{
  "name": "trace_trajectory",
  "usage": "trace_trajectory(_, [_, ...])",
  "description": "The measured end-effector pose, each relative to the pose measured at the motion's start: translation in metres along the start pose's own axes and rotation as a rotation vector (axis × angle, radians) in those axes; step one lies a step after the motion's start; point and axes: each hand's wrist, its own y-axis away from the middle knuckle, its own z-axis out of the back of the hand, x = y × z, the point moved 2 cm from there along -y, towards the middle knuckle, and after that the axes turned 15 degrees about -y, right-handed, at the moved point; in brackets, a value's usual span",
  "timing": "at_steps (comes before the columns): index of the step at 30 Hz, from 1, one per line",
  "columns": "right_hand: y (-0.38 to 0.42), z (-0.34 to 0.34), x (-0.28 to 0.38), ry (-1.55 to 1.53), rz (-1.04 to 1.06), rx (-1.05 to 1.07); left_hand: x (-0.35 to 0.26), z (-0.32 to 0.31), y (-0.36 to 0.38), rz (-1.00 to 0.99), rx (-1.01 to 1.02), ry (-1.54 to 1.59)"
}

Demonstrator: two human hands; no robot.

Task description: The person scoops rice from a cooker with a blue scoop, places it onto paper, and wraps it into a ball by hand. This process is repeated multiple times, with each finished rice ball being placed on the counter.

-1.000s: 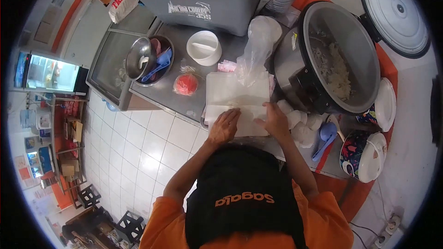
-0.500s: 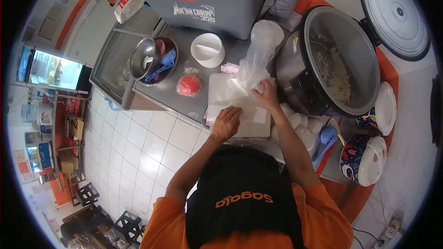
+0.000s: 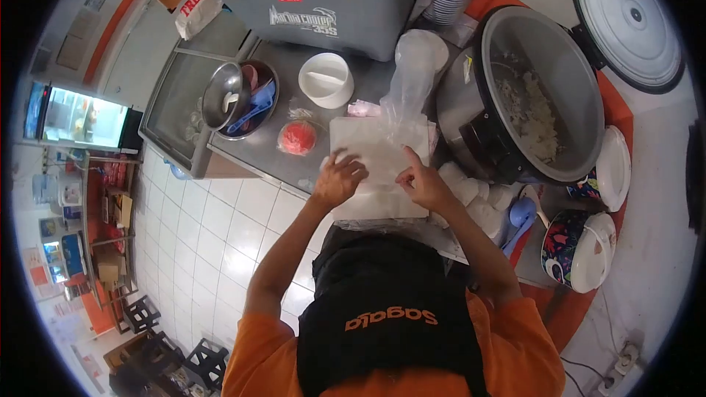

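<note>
Sheets (image 3: 379,204), white paper, stacked flat at near edge of counter (image 3: 283,167), under both hands. Left hand (image 3: 340,179): over left edge of stack, fingers spread and bent, grasping nothing visible; contact unclear. Right hand (image 3: 426,184): over right half, index finger out, other fingers curled; can't tell if it pinches anything. Gap between hands, paper shows through it.

Far edge of stack: clear bag (image 3: 409,92) lies over it, pink paper (image 3: 363,109) just beyond, to the left. Near edge: plastic wrap (image 3: 382,224) sticks out. Right side tight: white bundles (image 3: 482,213) just beside stack, big open pot (image 3: 476,129) farther right, food inside, blue ladle (image 3: 522,213) past bundles. Left side roomier: strip of counter between stack and red bundle (image 3: 297,137). White tub (image 3: 326,81) far-left of stack, metal bowls (image 3: 220,95) farther left near counter's left end. Cooler (image 3: 309,22) along far side, limits reach there.
</note>
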Motion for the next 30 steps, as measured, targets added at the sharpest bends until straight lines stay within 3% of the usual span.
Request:
trace_trajectory(3, [0.021,-0.004,-0.002,0.128,0.167,-0.145,0.001,-0.006,0.026,-0.004,0.013,0.139])
trace_trajectory(6, [0.029,-0.014,-0.027,0.580,0.333,-0.021,0.001,-0.016,0.040,-0.002,0.039,0.170])
trace_trajectory(9, [0.025,-0.027,-0.036,0.645,0.341,0.050,-0.001,-0.026,0.044,0.048,0.057,0.231])
trace_trajectory(15, [0.017,-0.042,-0.016,0.729,0.385,-0.046,-0.010,-0.019,0.038,0.102,-0.031,0.224])
trace_trajectory(18, [0.015,-0.038,-0.048,0.688,0.417,-0.020,-0.004,-0.042,0.044,0.193,0.033,0.211])
trace_trajectory(21, [-0.003,-0.048,-0.064,0.641,-0.008,0.009,-0.003,-0.053,0.041,0.516,0.202,0.267])
trace_trajectory(23, [-0.008,-0.056,-0.056,0.610,-0.006,-0.140,-0.004,-0.052,0.030,0.602,0.162,0.226])
trace_trajectory(24, [-0.011,-0.058,-0.052,0.593,-0.003,-0.214,-0.003,-0.052,0.027,0.552,0.055,0.150])
trace_trajectory(25, [-0.014,-0.060,-0.054,0.610,-0.014,-0.216,-0.004,-0.052,0.025,0.499,-0.051,0.074])
trace_trajectory(28, [-0.018,-0.062,-0.045,0.633,-0.090,-0.186,-0.019,-0.057,0.023,0.546,-0.016,-0.002])
trace_trajectory(30, [-0.017,-0.056,-0.029,0.608,-0.185,-0.135,-0.030,-0.053,0.025,0.678,-0.014,0.044])
